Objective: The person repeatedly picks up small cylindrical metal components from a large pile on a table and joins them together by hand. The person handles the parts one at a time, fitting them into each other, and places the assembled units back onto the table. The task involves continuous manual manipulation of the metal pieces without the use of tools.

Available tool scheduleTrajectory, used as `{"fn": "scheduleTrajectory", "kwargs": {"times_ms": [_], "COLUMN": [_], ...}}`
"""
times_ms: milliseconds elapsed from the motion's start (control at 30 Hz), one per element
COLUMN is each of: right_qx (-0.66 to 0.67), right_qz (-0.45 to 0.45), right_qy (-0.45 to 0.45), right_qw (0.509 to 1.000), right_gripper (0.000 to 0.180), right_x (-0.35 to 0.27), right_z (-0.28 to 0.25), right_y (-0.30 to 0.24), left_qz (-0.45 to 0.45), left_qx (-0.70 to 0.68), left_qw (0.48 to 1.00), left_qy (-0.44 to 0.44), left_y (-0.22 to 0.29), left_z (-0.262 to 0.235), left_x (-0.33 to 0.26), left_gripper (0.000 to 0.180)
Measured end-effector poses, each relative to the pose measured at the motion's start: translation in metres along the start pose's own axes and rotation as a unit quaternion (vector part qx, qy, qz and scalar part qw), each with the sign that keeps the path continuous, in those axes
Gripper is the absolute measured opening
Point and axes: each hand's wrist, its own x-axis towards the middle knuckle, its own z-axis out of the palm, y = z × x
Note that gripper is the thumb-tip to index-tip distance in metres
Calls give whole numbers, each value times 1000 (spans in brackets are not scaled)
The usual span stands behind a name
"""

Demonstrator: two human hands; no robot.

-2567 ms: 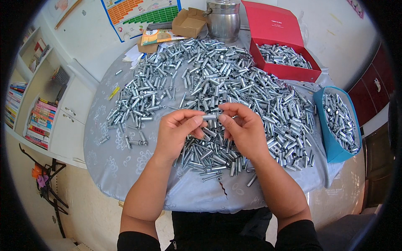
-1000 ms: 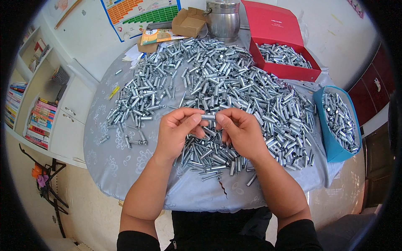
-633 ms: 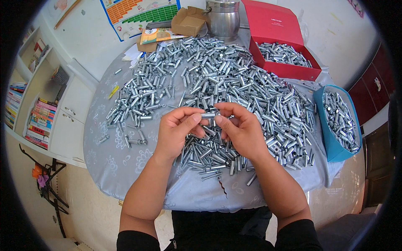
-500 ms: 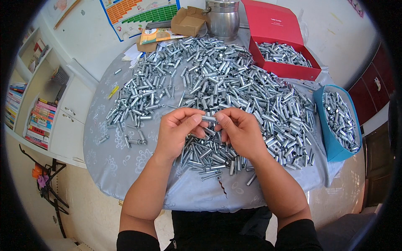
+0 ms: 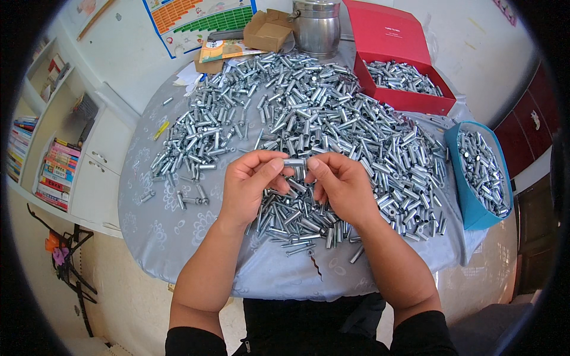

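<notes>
Between both hands, just above the pile, a short silvery sleeve anchor (image 5: 294,162) lies crosswise. My left hand (image 5: 258,178) is closed, pinching its left end between thumb and forefinger. At the other end, the thumb and fingers of my right hand (image 5: 333,181) press on it. Whether a bolt sits inside the sleeve cannot be made out. Under and beyond the hands spreads a large heap of loose metal sleeves and bolts (image 5: 314,118). To the left, a looser cluster of bolts fitted with sleeves (image 5: 199,133) rests on the grey tablecloth (image 5: 160,228).
A red box (image 5: 409,104) full of metal parts stands open at the back right. Nearer on the right is a blue bin (image 5: 475,210), also filled. Behind the heap are a metal pot (image 5: 316,29) and a cardboard box (image 5: 267,31). A yellow pen-like object (image 5: 161,130) lies left.
The sleeve anchor has risen slightly and now lies more level between my fingertips. Both hands have shifted only a little; the heap looks the same.
</notes>
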Motion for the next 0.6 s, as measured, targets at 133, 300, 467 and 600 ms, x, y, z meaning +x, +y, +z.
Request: {"fn": "scheduleTrajectory", "kwargs": {"times_ms": [133, 300, 467, 600], "right_qx": [8, -45, -93, -97], "right_qz": [-7, -84, -148, -154], "right_qy": [14, 38, 50, 49], "right_qw": [1000, 995, 983, 982], "right_gripper": [17, 19, 22, 23], "right_x": [0, -1, 1, -1], "right_z": [1, 4, 3, 5], "right_y": [5, 10, 13, 7], "left_qz": [-4, -6, -30, -47], "left_qx": [6, 3, 10, 5], "left_qw": [1000, 1000, 999, 998], "left_qy": [6, 21, 33, 37], "left_y": [-1, -1, 0, 1], "left_z": [1, 2, 1, 1], "left_x": [1, 1, 1, 1], "left_gripper": [19, 19, 23, 29]}}
